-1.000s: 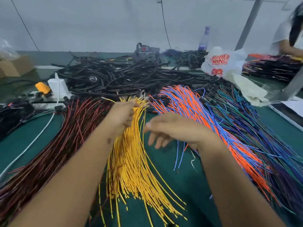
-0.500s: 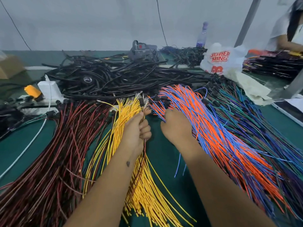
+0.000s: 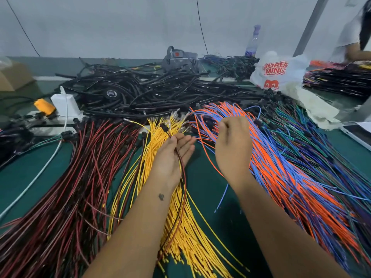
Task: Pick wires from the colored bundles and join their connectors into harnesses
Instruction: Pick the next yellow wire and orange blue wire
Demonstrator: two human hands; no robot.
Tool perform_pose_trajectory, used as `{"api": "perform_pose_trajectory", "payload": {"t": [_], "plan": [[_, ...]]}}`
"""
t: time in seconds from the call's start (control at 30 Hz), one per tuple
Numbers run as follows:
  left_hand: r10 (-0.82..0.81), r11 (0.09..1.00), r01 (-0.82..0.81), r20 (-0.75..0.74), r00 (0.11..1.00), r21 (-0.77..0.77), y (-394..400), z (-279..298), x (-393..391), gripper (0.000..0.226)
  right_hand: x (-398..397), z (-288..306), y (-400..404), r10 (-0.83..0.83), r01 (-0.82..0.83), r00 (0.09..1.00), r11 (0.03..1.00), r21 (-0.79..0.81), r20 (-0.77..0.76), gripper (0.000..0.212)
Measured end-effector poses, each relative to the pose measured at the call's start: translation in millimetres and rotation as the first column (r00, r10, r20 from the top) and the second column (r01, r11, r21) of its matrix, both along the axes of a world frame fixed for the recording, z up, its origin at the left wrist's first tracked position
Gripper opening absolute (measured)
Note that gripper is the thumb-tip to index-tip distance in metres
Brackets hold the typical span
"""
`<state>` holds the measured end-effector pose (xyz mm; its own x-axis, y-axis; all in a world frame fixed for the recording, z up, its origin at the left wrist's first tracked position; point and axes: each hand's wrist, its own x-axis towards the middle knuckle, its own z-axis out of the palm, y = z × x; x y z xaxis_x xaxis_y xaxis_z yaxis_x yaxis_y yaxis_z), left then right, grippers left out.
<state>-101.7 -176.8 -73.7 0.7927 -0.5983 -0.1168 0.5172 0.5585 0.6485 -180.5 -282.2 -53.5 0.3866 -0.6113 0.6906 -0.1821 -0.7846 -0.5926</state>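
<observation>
L hand [image 3: 170,157] w/ red-black wire [image 3: 181,189]

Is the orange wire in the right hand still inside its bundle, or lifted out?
Partly out: the right hand pinches the orange wire, which loops clear of the orange-blue bundle.

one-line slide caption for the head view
Left hand holds a red-black connector wire over the yellow bundle while right hand pulls an orange wire.
</observation>
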Motion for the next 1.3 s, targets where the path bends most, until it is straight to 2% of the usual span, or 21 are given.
{"api": "perform_pose_trajectory", "payload": {"t": [0.07,0.1,0.2,0.3,0.33,0.43,0.47,0.5,0.57,0.6,0.63,0.7,0.77,0.87,0.97,1.03,1.13,1.2,1.3], "plan": [[-0.038,0.999,0.039,0.028,0.999,-0.036,0,0,0,0.032,-4,-1,3,0.098,-0.098,0.994,0.995,0.015,-0.041,0.014],[-0.048,0.998,0.049,0.036,0.998,-0.039,-1,0,1,0.032,-5,-3,4,0.174,-0.168,0.976,0.984,0.054,-0.134,0.014],[-0.041,0.999,0.040,0.046,0.998,0.005,-2,-2,2,0.034,-11,-6,15,0.359,-0.336,0.839,0.933,0.129,-0.409,0.011],[-0.025,1.000,0.025,0.030,0.999,-0.003,-3,-1,2,0.033,-16,-1,25,0.387,-0.427,0.761,0.903,0.046,-0.520,0.013],[-0.015,1.000,0.015,0.006,1.000,-0.012,-4,0,2,0.033,-18,1,28,0.408,-0.462,0.716,0.885,0.053,-0.566,0.014],[-0.023,1.000,0.022,-0.075,0.997,-0.021,-2,0,3,0.027,-17,6,34,0.414,-0.505,0.503,0.853,0.131,-0.759,0.025],[-0.052,0.998,0.049,-0.098,0.994,-0.031,-1,0,4,0.026,-16,7,35,0.402,-0.488,0.490,0.862,0.139,-0.774,0.032],[-0.083,0.996,0.079,-0.103,0.991,-0.038,0,0,4,0.027,-15,8,35,0.425,-0.452,0.549,0.875,0.172,-0.720,0.040],[-0.101,0.994,0.099,-0.056,0.993,-0.034,1,-1,3,0.027,-7,10,33,0.487,-0.370,0.773,0.867,0.336,-0.407,0.048],[-0.094,0.995,0.094,-0.017,0.995,-0.028,1,-1,1,0.029,-1,11,29,0.464,-0.336,0.850,0.842,0.422,-0.250,0.049],[-0.086,0.996,0.087,0.034,0.996,-0.006,1,0,-1,0.031,6,12,24,0.430,-0.302,0.887,0.814,0.495,-0.166,0.046],[-0.089,0.993,0.075,0.161,0.983,0.088,-1,1,-5,0.030,19,11,18,0.440,-0.285,0.889,0.752,0.594,-0.129,0.034],[-0.101,0.986,0.063,0.247,0.964,0.156,-2,0,-9,0.028,27,9,18,0.468,-0.336,0.881,0.724,0.602,-0.071,0.027],[-0.117,0.980,0.065,0.284,0.952,0.185,-2,0,-9,0.025,31,8,22,0.441,-0.411,0.893,0.711,0.571,0.092,0.019],[-0.083,0.983,0.040,0.241,0.967,0.177,-3,2,-8,0.028,32,7,20,0.365,-0.393,0.916,0.725,0.566,0.167,0.025],[-0.035,0.993,0.018,0.145,0.989,0.114,-3,3,-5,0.033,30,9,16,0.380,-0.394,0.913,0.732,0.556,0.146,0.027],[-0.031,1.000,0.031,0.055,0.998,0.004,-1,5,-4,0.034,25,14,13,0.582,-0.499,0.812,0.654,0.568,0.044,0.024],[-0.045,0.999,0.045,0.047,0.998,0.002,0,6,-5,0.032,25,10,15,0.657,-0.496,0.749,0.639,0.588,-0.082,0.022],[-0.081,0.996,0.080,0.019,0.997,0.046,1,4,-4,0.026,23,0,21,0.669,-0.462,0.736,0.609,0.644,-0.105,0.024]]}}
